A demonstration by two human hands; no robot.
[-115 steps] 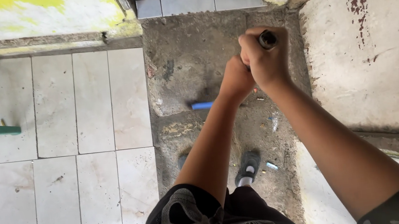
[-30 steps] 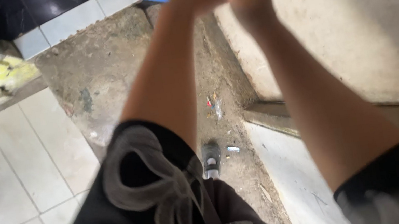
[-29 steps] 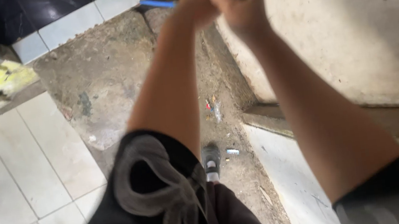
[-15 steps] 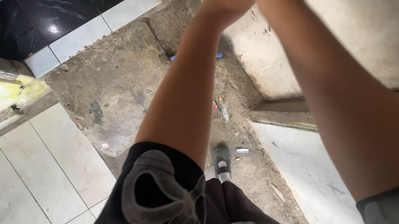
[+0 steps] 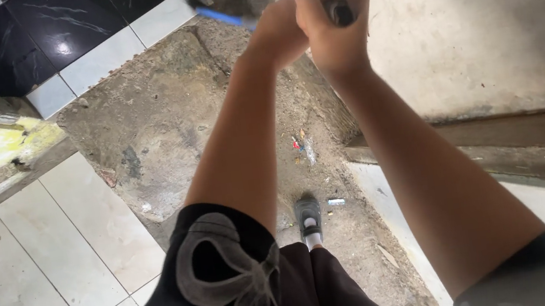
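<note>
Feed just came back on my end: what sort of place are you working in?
Probably an entryway or yard edge under rough repair: a bare dirt strip strewn with litter runs between pale floor tiles and a stained concrete wall. Both hands grip a dark handle.

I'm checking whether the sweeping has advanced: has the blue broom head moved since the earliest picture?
Yes. The blue broom head now lies at the pale tile border beside the black tiles; earlier it sat mid-patch on the bare dirt floor.
</note>
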